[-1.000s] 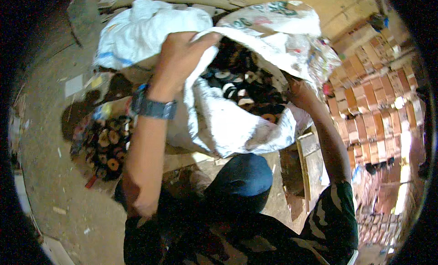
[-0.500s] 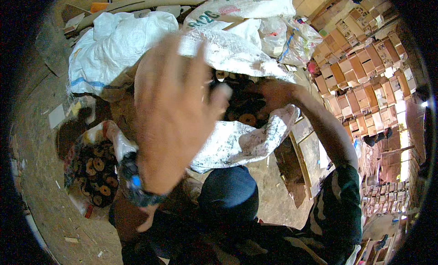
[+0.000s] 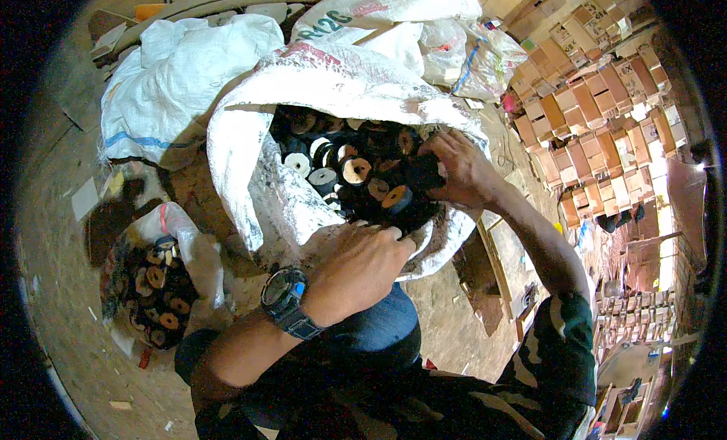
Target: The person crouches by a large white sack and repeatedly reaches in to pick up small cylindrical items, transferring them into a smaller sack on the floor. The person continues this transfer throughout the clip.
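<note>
A white woven sack point(image 3: 235, 163) lies with its mouth spread, holding many black-and-tan round pieces point(image 3: 356, 170) with centre holes, like small spools or discs. Over the sack's near rim, my left hand point(image 3: 362, 269), with a black watch point(image 3: 286, 292) on its wrist, curls its fingers down among the pieces; its fingertips are partly hidden. At the right side of the mouth, my right hand point(image 3: 463, 173) bends its fingers around something dark at the heap's edge, too dim to name.
To the left, a clear plastic bag point(image 3: 204, 251) holds similar round pieces point(image 3: 155, 281). More white sacks point(image 3: 197, 65) and clear bags point(image 3: 492, 65) lie behind. Stacked cardboard boxes point(image 3: 606, 122) fill the right side. A wooden frame point(image 3: 496, 277) lies right of my knee.
My left hand, raised and blurred in front of the sack before, has come down to the sack's near rim. My right hand stays at the right side, now more visible.
</note>
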{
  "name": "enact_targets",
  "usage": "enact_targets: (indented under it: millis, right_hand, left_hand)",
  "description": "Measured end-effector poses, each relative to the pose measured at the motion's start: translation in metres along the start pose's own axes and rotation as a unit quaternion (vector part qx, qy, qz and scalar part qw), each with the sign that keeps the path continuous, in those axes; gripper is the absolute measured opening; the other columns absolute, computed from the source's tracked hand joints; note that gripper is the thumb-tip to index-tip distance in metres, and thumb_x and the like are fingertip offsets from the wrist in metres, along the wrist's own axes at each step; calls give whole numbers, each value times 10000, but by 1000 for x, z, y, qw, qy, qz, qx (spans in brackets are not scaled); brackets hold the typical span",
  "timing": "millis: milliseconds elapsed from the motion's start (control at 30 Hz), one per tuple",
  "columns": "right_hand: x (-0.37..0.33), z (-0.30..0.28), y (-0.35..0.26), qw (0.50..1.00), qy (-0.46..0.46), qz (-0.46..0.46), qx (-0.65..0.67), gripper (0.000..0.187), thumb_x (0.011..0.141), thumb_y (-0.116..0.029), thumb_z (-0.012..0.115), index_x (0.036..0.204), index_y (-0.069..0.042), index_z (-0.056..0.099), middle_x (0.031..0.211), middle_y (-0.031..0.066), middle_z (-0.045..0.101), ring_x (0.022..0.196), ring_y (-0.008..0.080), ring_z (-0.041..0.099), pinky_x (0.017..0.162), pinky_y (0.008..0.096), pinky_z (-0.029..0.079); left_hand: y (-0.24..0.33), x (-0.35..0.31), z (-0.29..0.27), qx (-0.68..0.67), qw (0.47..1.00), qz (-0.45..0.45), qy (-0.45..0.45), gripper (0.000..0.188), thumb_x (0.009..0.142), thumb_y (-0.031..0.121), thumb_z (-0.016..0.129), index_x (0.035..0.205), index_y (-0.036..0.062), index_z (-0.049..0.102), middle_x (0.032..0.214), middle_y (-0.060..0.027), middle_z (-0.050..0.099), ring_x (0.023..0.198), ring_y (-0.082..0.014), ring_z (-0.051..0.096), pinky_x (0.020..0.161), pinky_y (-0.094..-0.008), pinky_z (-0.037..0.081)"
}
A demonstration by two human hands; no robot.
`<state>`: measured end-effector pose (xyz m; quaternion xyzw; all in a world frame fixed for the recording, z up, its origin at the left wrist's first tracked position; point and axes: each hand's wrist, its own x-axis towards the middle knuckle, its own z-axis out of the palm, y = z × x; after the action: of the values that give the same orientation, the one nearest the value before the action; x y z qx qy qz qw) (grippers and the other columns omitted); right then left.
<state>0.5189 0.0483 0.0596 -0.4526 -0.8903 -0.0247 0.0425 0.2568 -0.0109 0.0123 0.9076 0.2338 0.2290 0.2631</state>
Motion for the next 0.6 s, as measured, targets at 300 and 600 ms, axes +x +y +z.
enact_targets:
  millis: [300, 600]
  right_hand:
    - [53, -39, -101, 963, 149, -96, 201, 673, 547, -143, 831, 1157, -80, 555, 1120, 135, 573, 1046, 352, 527, 903, 435, 432]
    - [178, 13, -275, 920, 88, -287, 251, 693, 674, -241, 831, 1256, -37, 513, 1159, 194, 569, 1110, 400, 528, 952, 451, 439]
  left_hand:
    - [-6, -14, 13, -58, 993, -98, 30, 244, 835, 181, 598, 1061, 126, 673, 968, -102, 679, 832, -320, 674, 700, -470, 545]
    - [-21, -17, 77, -116, 940, -28, 319, 291, 826, 263, 608, 742, -9, 669, 800, -210, 671, 756, -387, 639, 757, -501, 497]
